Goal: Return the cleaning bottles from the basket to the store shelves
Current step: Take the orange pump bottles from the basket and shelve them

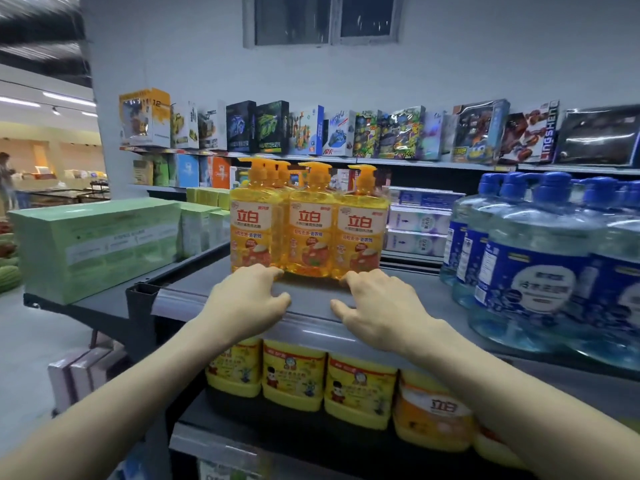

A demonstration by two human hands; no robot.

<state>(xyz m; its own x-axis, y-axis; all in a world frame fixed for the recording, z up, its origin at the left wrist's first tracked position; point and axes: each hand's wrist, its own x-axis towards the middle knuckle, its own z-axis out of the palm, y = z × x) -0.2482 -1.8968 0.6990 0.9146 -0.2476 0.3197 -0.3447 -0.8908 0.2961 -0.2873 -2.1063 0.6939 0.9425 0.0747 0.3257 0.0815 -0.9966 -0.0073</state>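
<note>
Orange pump bottles (311, 230) are getting squared up, by my reading. Nearest, left hand (249, 299) and right hand (381, 306) are lying on the shelf (426, 289) front, both empty, fingers loosely bent, tips touching the outer bottles' bases, probably nudging the row back evenly. Bottles are standing upright mid-shelf, labels forward. Beyond, blue jugs (540, 265) are sitting right; toy boxes (311, 133) are lining the far shelf. Basket is not showing.

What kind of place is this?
A shop, likely a supermarket: orange pump bottles in a row on a metal shelf, boxed toys lined up behind, blue-capped jugs on the right.
</note>
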